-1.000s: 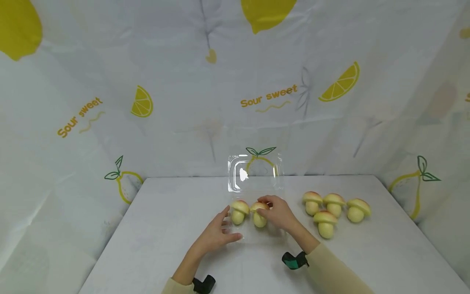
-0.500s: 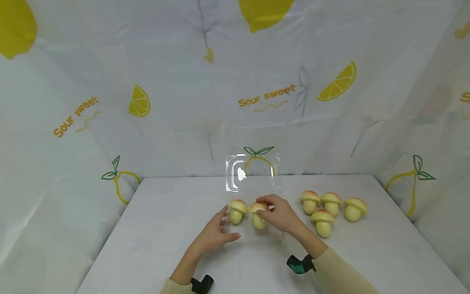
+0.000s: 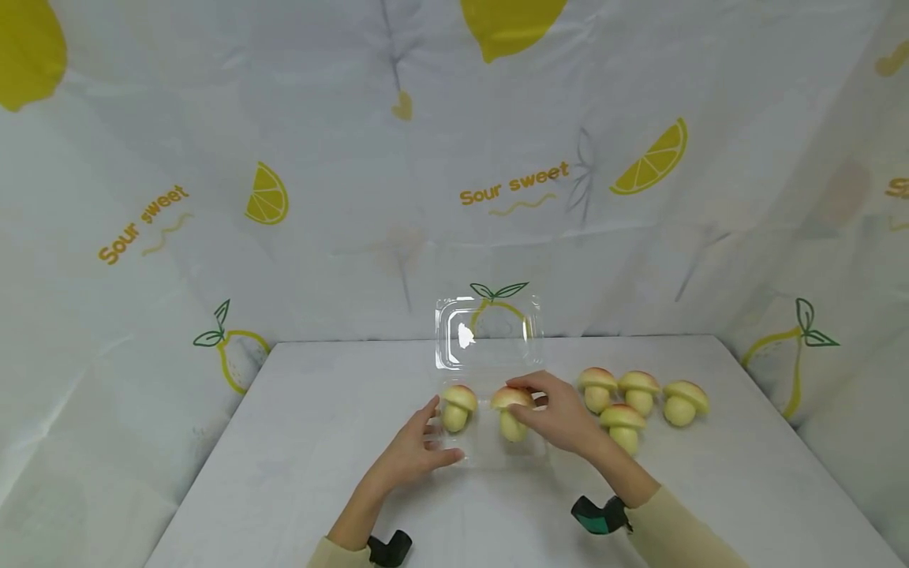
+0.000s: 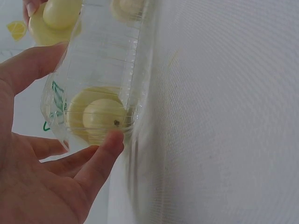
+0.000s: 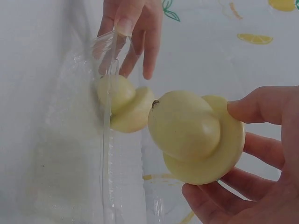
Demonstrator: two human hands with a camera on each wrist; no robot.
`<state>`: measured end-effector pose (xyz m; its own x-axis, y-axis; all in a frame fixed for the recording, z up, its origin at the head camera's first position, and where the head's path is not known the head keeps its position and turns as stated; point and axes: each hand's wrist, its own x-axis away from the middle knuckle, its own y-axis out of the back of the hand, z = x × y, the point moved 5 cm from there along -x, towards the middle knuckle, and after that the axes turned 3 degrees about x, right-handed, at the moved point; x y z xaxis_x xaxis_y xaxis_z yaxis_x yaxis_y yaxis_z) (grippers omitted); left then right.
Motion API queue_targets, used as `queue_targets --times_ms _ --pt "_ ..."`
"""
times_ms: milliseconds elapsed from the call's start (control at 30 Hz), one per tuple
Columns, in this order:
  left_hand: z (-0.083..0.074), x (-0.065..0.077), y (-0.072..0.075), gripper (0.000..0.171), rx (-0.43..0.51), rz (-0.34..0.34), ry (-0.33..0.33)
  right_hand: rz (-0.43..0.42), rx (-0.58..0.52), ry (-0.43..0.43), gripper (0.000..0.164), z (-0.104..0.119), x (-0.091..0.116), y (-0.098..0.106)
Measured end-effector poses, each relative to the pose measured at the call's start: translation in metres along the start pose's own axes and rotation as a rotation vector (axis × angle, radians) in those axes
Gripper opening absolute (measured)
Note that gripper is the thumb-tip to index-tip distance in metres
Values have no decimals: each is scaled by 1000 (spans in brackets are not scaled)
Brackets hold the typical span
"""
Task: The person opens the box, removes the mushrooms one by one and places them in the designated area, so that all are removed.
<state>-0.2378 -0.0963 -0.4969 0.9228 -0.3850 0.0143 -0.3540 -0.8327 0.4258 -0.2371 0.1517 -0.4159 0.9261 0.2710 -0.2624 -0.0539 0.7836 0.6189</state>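
A clear plastic clamshell box (image 3: 490, 456) stands in the middle of the table, its lid (image 3: 488, 333) raised at the back. My left hand (image 3: 410, 454) holds the box at its left end, thumb on the near rim and fingers along the side wall, as the left wrist view shows. Inside, at the left, sits a toy mushroom (image 3: 458, 409) with a yellow cap and pale stem. My right hand (image 3: 561, 414) grips a second toy mushroom (image 5: 191, 135) by its cap, thumb on one side and fingers on the other. In the right wrist view this mushroom appears above the rim.
Several more toy mushrooms, among them a front one (image 3: 623, 426) and a rightmost one (image 3: 685, 402), stand to the right of the box on the white table (image 3: 305, 442). A lemon-print cloth (image 3: 341, 197) hangs behind. Black wrist mounts (image 3: 600, 514) sit on both wrists.
My right hand has moved slightly right with the mushroom, widening the gap to the one at the left of the box. My left hand and the box have stayed in place.
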Motion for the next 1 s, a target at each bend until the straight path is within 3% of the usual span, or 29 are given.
queue_targets --times_ms 300,1000 --pt "-1 0 1 104 -1 -4 14 -25 -48 65 32 7 10 16" --pt "-3 3 0 104 -8 -9 -4 -109 64 157 32 5 34 54"
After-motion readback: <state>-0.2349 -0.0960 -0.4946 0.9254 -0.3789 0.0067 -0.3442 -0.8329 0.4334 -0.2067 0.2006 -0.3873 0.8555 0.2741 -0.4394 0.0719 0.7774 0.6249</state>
